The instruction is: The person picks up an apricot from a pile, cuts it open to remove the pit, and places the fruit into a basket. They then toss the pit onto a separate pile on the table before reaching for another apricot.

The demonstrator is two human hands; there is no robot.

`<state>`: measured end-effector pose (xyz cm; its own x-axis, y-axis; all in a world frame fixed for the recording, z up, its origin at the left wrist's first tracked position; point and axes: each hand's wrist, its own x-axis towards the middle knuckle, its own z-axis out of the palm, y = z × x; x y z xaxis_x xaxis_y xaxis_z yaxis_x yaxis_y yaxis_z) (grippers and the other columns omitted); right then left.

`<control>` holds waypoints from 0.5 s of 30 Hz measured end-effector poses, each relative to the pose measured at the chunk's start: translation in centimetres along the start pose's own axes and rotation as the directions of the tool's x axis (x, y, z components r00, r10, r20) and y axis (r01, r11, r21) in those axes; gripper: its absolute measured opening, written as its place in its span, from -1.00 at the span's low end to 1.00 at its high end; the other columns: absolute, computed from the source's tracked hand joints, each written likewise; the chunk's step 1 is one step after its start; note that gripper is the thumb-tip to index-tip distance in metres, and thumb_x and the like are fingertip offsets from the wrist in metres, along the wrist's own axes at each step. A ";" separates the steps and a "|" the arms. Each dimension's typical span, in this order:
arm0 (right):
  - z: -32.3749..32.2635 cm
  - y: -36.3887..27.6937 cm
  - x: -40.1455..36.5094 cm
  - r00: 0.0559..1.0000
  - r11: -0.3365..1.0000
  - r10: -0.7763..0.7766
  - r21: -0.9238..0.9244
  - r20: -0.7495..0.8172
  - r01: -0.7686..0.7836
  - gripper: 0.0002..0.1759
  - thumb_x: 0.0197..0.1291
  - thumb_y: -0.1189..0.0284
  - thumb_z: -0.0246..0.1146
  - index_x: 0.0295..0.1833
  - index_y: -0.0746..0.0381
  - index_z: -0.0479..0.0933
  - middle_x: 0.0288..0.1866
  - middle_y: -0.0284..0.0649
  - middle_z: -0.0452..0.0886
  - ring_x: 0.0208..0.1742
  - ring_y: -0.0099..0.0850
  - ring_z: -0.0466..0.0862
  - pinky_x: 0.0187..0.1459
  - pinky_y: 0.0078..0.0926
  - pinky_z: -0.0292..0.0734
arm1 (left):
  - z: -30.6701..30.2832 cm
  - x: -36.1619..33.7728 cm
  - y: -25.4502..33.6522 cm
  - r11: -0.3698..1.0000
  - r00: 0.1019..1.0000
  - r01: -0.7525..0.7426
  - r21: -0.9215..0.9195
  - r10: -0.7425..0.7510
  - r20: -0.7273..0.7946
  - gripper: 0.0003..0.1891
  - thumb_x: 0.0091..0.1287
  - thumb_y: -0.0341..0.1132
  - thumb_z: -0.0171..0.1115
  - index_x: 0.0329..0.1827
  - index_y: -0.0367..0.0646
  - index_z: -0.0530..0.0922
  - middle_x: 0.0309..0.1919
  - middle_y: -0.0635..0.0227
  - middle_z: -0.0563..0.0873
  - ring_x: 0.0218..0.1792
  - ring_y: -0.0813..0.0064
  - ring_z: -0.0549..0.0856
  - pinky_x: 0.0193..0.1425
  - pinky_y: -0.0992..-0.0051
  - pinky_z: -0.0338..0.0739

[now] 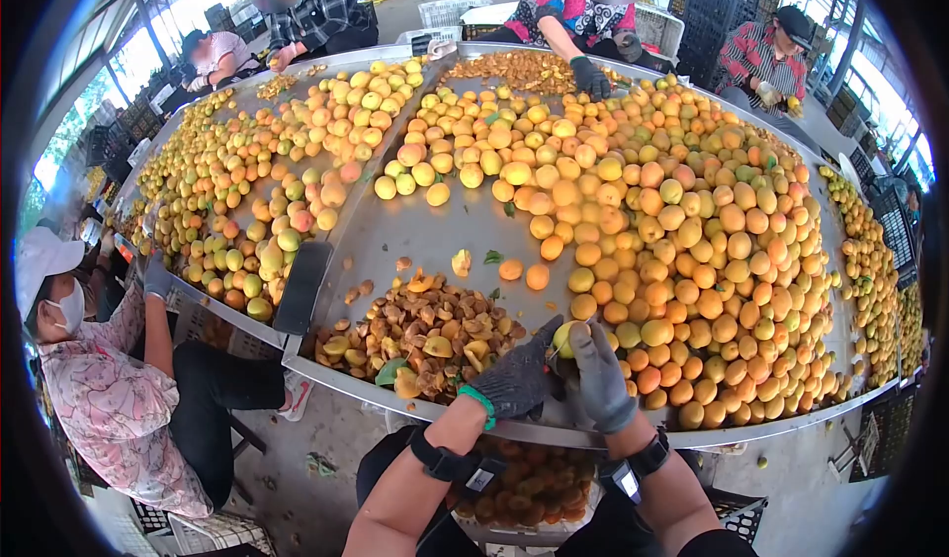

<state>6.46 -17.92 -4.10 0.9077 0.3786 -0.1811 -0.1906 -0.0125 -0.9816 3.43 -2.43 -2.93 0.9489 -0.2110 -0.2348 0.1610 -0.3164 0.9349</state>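
My right hand, in a grey glove, is closed around a greenish-yellow apricot at the near edge of the metal table. Close against it on the left is my left hand, in a dark grey glove with a green cuff. Its fingers are curled, and whatever they may grip is hidden. Left of that hand lies a heap of brown pits and torn apricot pieces. A large pile of whole apricots spreads to the right of my right hand.
A black phone-like slab lies by the table's divider. Below the rim, between my knees, sits a container of apricot halves. A masked person sits at left; a dark-gloved hand reaches in across the table.
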 end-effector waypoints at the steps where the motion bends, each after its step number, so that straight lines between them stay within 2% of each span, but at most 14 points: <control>1: -0.1 1.1 0.4 1.000 1.000 0.003 -0.001 0.001 -0.003 -0.48 0.41 0.05 0.08 0.16 0.30 0.37 -0.15 -0.40 0.50 -0.22 -0.65 0.46 -0.20 -0.66 0.44 | 0.2 0.1 -0.7 1.000 1.000 0.002 -0.002 -0.002 0.000 -0.09 0.12 -0.49 0.25 0.55 -0.06 -0.02 -0.23 -0.03 0.70 -0.49 0.21 0.71 -0.41 0.32 0.61; 3: 0.1 2.4 1.0 0.943 0.924 -0.329 -0.189 0.055 0.333 -0.47 0.41 0.04 0.08 0.17 0.29 0.36 -0.14 -0.41 0.48 -0.20 -0.66 0.44 -0.22 -0.69 0.42 | 0.5 0.3 -1.5 0.996 0.996 -0.066 0.066 0.070 -0.056 -0.11 0.11 -0.52 0.24 0.53 -0.12 0.01 -0.21 -0.09 0.70 -0.47 0.19 0.73 -0.44 0.31 0.61; 4: 0.1 2.1 0.8 0.943 0.924 -0.330 -0.187 0.051 0.333 -0.47 0.41 0.04 0.08 0.17 0.29 0.36 -0.14 -0.41 0.48 -0.20 -0.66 0.44 -0.22 -0.69 0.42 | 0.5 0.4 -1.5 0.995 0.996 -0.067 0.069 0.070 -0.053 -0.11 0.11 -0.52 0.24 0.53 -0.12 0.01 -0.21 -0.09 0.70 -0.47 0.19 0.73 -0.44 0.31 0.61; 6: 0.2 0.7 0.0 0.991 0.991 -0.113 -0.066 0.076 0.118 -0.50 0.40 0.09 0.11 0.17 0.30 0.37 -0.08 -0.37 0.50 -0.14 -0.64 0.46 -0.18 -0.68 0.44 | 0.4 0.4 -1.6 0.989 0.995 -0.084 0.122 0.091 -0.051 -0.16 0.15 -0.44 0.27 0.51 -0.13 0.05 -0.08 -0.12 0.67 -0.09 0.03 0.71 -0.05 0.21 0.60; 7: 0.3 0.2 -0.2 0.990 0.991 -0.114 -0.066 0.079 0.119 -0.50 0.40 0.09 0.11 0.17 0.30 0.37 -0.08 -0.37 0.50 -0.14 -0.64 0.46 -0.18 -0.68 0.44 | 0.0 0.2 -0.6 0.989 0.994 -0.084 0.122 0.091 -0.054 -0.16 0.15 -0.44 0.27 0.51 -0.13 0.05 -0.08 -0.12 0.67 -0.09 0.03 0.71 -0.05 0.21 0.60; 9: 0.5 -0.6 -0.5 0.999 0.997 -0.035 0.071 0.033 0.032 -0.55 0.40 0.14 0.14 0.14 0.29 0.37 -0.08 -0.38 0.52 -0.11 -0.64 0.47 -0.16 -0.68 0.44 | -0.7 -0.5 1.8 0.995 0.997 0.074 0.068 -0.075 0.023 -0.16 0.17 -0.45 0.24 0.52 -0.11 0.03 -0.06 -0.13 0.67 -0.10 -0.01 0.70 -0.03 0.18 0.60; 10: 0.4 -1.2 -0.5 0.999 0.997 -0.035 0.067 0.037 0.033 -0.55 0.40 0.14 0.14 0.14 0.29 0.37 -0.08 -0.38 0.52 -0.11 -0.64 0.47 -0.16 -0.68 0.44 | -0.8 -0.6 2.1 0.995 0.997 0.072 0.064 -0.074 0.019 -0.16 0.17 -0.45 0.24 0.52 -0.11 0.03 -0.06 -0.13 0.67 -0.10 -0.01 0.70 -0.03 0.18 0.60; 12: 0.3 -2.1 -0.4 0.967 0.954 0.236 0.167 0.095 -0.249 -0.61 0.42 0.24 0.11 0.23 0.23 0.41 0.00 -0.31 0.51 -0.01 -0.58 0.48 0.00 -0.55 0.46 | -0.8 -0.6 2.4 0.983 0.983 0.182 -0.035 -0.182 0.004 -0.18 0.19 -0.43 0.24 0.52 -0.09 0.04 -0.07 -0.12 0.67 -0.13 0.00 0.71 -0.05 0.17 0.60; 13: 0.3 -1.9 -0.1 0.967 0.954 0.235 0.167 0.098 -0.249 -0.61 0.42 0.24 0.11 0.23 0.23 0.41 0.00 -0.31 0.51 -0.01 -0.58 0.48 0.00 -0.55 0.46 | -0.6 -0.5 1.8 0.983 0.983 0.182 -0.035 -0.182 0.001 -0.18 0.19 -0.43 0.24 0.52 -0.09 0.04 -0.07 -0.12 0.67 -0.13 0.00 0.71 -0.05 0.17 0.60; 15: 0.4 -1.0 0.6 0.996 0.996 -0.037 0.085 0.083 0.030 -0.53 0.38 0.20 0.19 0.20 0.32 0.35 -0.02 -0.36 0.53 -0.02 -0.63 0.46 0.02 -0.64 0.41 | 0.0 -0.2 0.2 0.947 0.968 0.006 0.320 0.074 -0.238 -0.20 0.21 -0.43 0.22 0.53 -0.06 0.06 -0.03 -0.09 0.67 -0.07 0.04 0.71 -0.01 0.20 0.60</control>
<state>7.08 -17.28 -3.18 0.8800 0.4541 -0.1392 -0.1946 0.0774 -0.9778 3.24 -2.49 -2.66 0.9955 -0.0072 -0.0947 0.0717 -0.5971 0.7989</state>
